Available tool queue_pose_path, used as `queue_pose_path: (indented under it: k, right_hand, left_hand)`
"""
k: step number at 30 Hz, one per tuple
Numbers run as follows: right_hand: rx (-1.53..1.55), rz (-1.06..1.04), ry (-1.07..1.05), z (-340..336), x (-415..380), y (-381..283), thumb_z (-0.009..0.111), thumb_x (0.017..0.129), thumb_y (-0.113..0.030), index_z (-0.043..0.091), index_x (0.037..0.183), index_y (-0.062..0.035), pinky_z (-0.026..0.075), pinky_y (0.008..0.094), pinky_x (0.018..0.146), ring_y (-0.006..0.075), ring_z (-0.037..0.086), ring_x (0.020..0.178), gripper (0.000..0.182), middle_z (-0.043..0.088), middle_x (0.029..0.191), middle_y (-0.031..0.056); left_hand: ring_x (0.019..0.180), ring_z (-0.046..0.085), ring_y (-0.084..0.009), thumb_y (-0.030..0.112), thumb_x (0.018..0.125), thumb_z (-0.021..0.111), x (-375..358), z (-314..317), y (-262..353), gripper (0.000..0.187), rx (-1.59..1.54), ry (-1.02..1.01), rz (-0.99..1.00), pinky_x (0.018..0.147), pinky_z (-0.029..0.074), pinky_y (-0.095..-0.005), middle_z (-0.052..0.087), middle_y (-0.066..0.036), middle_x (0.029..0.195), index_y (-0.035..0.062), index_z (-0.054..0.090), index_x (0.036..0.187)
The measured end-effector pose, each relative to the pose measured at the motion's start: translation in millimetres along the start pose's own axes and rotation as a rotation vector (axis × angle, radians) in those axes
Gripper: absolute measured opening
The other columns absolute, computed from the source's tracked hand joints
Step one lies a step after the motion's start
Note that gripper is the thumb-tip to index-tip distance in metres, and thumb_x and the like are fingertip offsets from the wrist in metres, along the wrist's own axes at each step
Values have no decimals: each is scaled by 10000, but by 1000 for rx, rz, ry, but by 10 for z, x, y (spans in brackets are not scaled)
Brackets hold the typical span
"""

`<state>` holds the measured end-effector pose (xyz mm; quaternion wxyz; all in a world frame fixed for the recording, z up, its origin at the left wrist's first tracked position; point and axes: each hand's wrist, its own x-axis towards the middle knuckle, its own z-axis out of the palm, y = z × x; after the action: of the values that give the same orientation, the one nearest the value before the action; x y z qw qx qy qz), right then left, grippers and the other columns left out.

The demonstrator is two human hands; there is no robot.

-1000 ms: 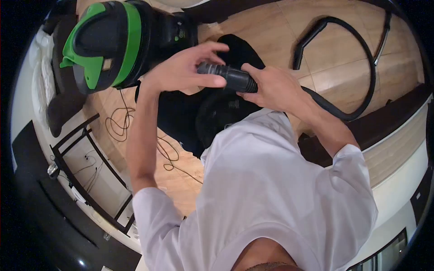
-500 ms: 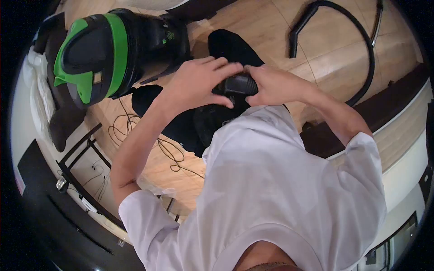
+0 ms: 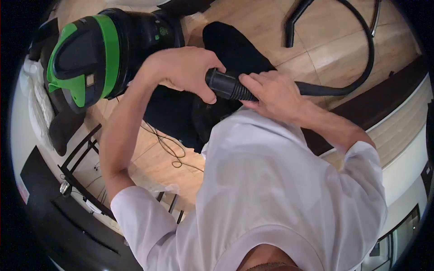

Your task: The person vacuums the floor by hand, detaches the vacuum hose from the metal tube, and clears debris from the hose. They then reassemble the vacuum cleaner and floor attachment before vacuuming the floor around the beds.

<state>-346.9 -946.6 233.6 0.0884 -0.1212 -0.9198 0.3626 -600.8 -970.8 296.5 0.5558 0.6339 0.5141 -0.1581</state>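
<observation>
A black vacuum hose (image 3: pixel 332 90) ends in a wider fitting (image 3: pixel 221 85) with a ribbed collar, held in front of my body. My right hand (image 3: pixel 273 95) is closed round the hose just behind the collar. My left hand (image 3: pixel 185 70) curves round the fitting's open end, thumb below and fingers above; part of its grip is hidden. Just beyond my left forearm lies the vacuum cleaner (image 3: pixel 110 54), with a black body and a green band and handle.
The hose loops over the wood-look floor (image 3: pixel 334 45) to an angled black tube (image 3: pixel 291 31). A thin cable (image 3: pixel 174 151) lies coiled on the left. A bed-like piece with a dark base (image 3: pixel 379 99) stands right, a dark-framed stand (image 3: pixel 83 158) left.
The hose end has turned and moved left, showing its collar. My right hand has shifted its hold onto the hose, and my left hand has moved left round the fitting.
</observation>
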Motion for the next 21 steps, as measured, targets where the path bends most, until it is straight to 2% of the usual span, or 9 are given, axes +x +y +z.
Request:
queue_pose_path:
  k: [5,7,8,11,13,14,17,19,21]
  right_hand:
    - [-88,-5,-2,-138,56,11,808,769,-277,538,994,-80,535,444,626,310,681,713,404,632,795,92]
    - [-105,9,-34,-165,89,53,804,780,-272,560,982,-56,539,437,633,311,692,735,383,660,784,109]
    - [-107,10,-35,-195,119,80,804,780,-272,560,982,-56,539,437,633,311,692,735,383,660,784,109]
    - [120,272,-181,-278,212,151,792,781,-249,599,966,-14,545,448,649,337,701,746,356,692,763,135]
    - [709,510,-307,-348,315,246,772,793,-248,628,965,8,544,485,662,383,703,753,340,706,750,183]
    - [706,505,-311,-422,369,258,772,793,-248,628,965,8,544,485,662,383,703,753,340,706,750,183]
    - [653,574,-508,-501,435,298,766,780,-241,645,1067,-1,536,464,647,398,667,695,392,686,741,177]
    - [87,200,-170,-325,353,332,755,789,-254,646,1063,-3,534,478,662,416,659,708,387,681,756,211]
    - [49,205,-205,-307,387,221,734,816,-261,656,1014,-8,536,507,668,428,674,730,331,689,760,220]
  left_hand:
    - [735,692,-257,310,661,848,35,-61,54,528,-233,-164,-196,737,538,-382,700,-141,811,19,721,1083]
    - [776,699,-274,273,640,852,61,87,-26,541,-96,175,58,741,542,-400,712,-131,842,22,697,1093]
    - [776,699,-274,273,640,852,71,130,-57,541,-96,176,60,741,542,-400,712,-131,842,22,697,1093]
    - [844,674,-302,217,604,871,70,261,64,552,423,645,169,756,538,-420,674,-79,922,60,643,1081]
    - [873,669,-287,238,618,868,135,348,-34,570,543,783,224,776,537,-406,655,-63,950,86,633,1115]
    - [902,665,-272,260,632,866,156,391,-79,589,665,915,283,795,536,-392,636,-48,978,112,624,1148]
    - [936,665,-266,290,651,863,128,387,-95,611,647,889,228,825,537,-376,634,-40,1004,135,612,1186]
    - [935,675,-282,299,648,871,97,283,-29,646,627,843,207,836,540,-388,658,-56,997,127,612,1214]
    - [947,691,-328,325,636,882,29,118,36,690,297,494,30,865,536,-418,707,-97,983,104,627,1238]
